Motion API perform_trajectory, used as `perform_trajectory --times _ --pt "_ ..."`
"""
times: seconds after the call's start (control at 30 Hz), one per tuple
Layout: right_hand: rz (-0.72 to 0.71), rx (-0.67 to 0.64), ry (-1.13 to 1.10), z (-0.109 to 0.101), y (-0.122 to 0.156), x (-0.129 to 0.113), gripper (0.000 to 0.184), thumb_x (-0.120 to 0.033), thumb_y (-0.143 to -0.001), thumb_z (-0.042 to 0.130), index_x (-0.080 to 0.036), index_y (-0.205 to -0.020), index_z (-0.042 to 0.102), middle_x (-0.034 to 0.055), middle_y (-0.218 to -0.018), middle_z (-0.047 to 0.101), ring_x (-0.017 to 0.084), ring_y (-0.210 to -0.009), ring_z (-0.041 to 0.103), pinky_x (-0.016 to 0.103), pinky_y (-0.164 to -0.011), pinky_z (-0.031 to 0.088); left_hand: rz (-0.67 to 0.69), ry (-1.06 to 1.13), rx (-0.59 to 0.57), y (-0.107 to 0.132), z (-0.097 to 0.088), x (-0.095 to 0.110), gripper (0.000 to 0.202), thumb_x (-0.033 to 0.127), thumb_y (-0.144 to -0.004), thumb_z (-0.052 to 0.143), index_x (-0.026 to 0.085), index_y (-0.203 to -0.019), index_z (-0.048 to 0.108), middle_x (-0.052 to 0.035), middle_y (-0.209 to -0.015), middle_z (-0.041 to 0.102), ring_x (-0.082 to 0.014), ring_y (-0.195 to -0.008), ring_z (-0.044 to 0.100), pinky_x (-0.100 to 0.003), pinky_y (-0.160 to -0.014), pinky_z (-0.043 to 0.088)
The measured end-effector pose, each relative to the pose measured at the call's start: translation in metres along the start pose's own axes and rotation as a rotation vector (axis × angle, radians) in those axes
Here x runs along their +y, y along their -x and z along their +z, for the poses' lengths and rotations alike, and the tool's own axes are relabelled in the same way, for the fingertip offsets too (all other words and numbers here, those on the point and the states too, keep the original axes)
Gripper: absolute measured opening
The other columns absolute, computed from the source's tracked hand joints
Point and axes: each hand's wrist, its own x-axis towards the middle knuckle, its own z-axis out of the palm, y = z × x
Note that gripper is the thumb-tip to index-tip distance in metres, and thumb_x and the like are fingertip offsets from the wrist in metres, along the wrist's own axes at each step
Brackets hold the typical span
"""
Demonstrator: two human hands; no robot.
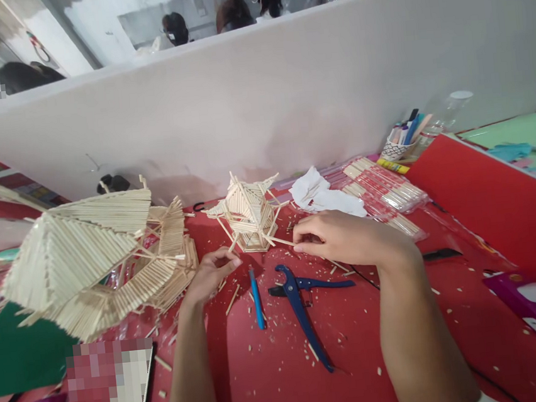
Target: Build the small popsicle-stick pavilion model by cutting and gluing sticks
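A small house model [249, 212] of thin wooden sticks stands on the red table [275, 377]. My left hand [211, 275] sits just left of its base, fingers curled in a pinch on a thin stick that leans against the model. At the model's right side my right hand [342, 237] rests knuckles up with fingers folded under, touching a stick that juts from the base. What it grips, if anything, is hidden.
A large stick model [89, 262] fills the left. Blue cutting pliers [301, 305] and a blue pen [256, 298] lie between my arms. Packs of sticks [385, 193], white tissue [324, 195], a cup of pens [402, 140], a purple glue gun [534, 308]. White partition behind.
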Motion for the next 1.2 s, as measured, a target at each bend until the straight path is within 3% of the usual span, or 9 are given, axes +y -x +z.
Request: perform_trajectory --times 0.1,0.33,0.53,0.67,0.87,0.97,1.1,1.2 --pt "0.006 -0.004 0.003 0.0 0.0 0.0 0.022 -0.033 -0.096 0.053 -0.022 -0.089 0.07 0.0058 -0.093 0.074 0.02 -0.081 0.064 0.033 -0.07 0.038 -0.022 0.081 0.099 -0.003 0.001 -0.005 0.035 0.047 -0.067 0.081 0.02 -0.067 0.058 -0.0035 -0.086 0.071 -0.0209 -0.085 0.064 -0.031 -0.082 0.048" --pt "0.016 -0.009 0.006 -0.003 0.0 -0.006 0.023 -0.032 -0.096 0.052 -0.021 -0.088 0.071 0.0068 -0.092 0.074 0.021 -0.08 0.064 0.033 -0.069 0.039 -0.006 0.208 0.112 -0.009 0.02 0.001 0.045 0.045 -0.06 0.085 0.021 -0.082 0.054 0.0006 -0.081 0.066 -0.016 -0.078 0.062 -0.028 -0.079 0.047" --pt "0.019 -0.005 0.002 -0.003 0.001 -0.006 0.022 -0.031 -0.096 0.052 -0.021 -0.088 0.07 0.0072 -0.093 0.074 0.021 -0.079 0.063 0.033 -0.069 0.038 0.001 0.01 0.185 -0.006 0.023 0.012 0.037 0.053 -0.07 0.074 0.018 -0.082 0.065 -0.0013 -0.077 0.066 -0.016 -0.072 0.057 -0.026 -0.069 0.044" --pt "0.025 -0.012 -0.007 -0.003 0.001 -0.006 0.022 -0.032 -0.096 0.052 -0.022 -0.088 0.07 0.0064 -0.093 0.074 0.021 -0.08 0.064 0.033 -0.07 0.038 0.075 -0.051 0.216 -0.004 0.022 0.015 0.034 0.051 -0.078 0.07 0.018 -0.074 0.063 0.0013 -0.068 0.059 -0.0134 -0.065 0.05 -0.025 -0.066 0.042" --pt "0.018 -0.014 -0.007 -0.002 0.0 -0.005 0.023 -0.032 -0.096 0.052 -0.021 -0.088 0.07 0.0069 -0.093 0.073 0.02 -0.079 0.063 0.033 -0.07 0.038 0.026 -0.165 0.163 -0.007 0.017 -0.002 0.032 0.048 -0.08 0.065 0.018 -0.073 0.062 0.0 -0.073 0.062 -0.0156 -0.07 0.053 -0.027 -0.07 0.042" --pt "0.004 -0.023 -0.012 -0.002 0.0 -0.005 0.022 -0.031 -0.096 0.051 -0.021 -0.088 0.069 0.0059 -0.09 0.073 0.02 -0.08 0.063 0.033 -0.07 0.038 -0.036 -0.292 0.124 -0.005 0.01 -0.006 0.031 0.047 -0.081 0.059 0.019 -0.068 0.058 0.0017 -0.066 0.057 -0.0155 -0.066 0.05 -0.027 -0.065 0.038" --pt "0.016 -0.02 -0.012 -0.003 0.001 -0.005 0.023 -0.034 -0.096 0.051 -0.021 -0.088 0.069 0.0057 -0.09 0.073 0.02 -0.08 0.063 0.033 -0.071 0.039 -0.054 -0.562 0.04 0.016 0.001 0.005 0.032 0.045 -0.085 0.053 0.021 -0.063 0.052 0.0027 -0.059 0.05 -0.0154 -0.058 0.045 -0.028 -0.059 0.031" --pt "0.017 -0.005 -0.006 -0.003 0.003 -0.004 0.023 -0.034 -0.096 0.051 -0.021 -0.089 0.07 0.0058 -0.09 0.073 0.021 -0.08 0.063 0.033 -0.071 0.039 -0.033 -0.584 0.041 0.042 -0.002 0.01 0.038 0.046 -0.093 0.044 0.021 -0.065 0.051 0.0016 -0.059 0.051 -0.0164 -0.057 0.047 -0.028 -0.058 0.031"
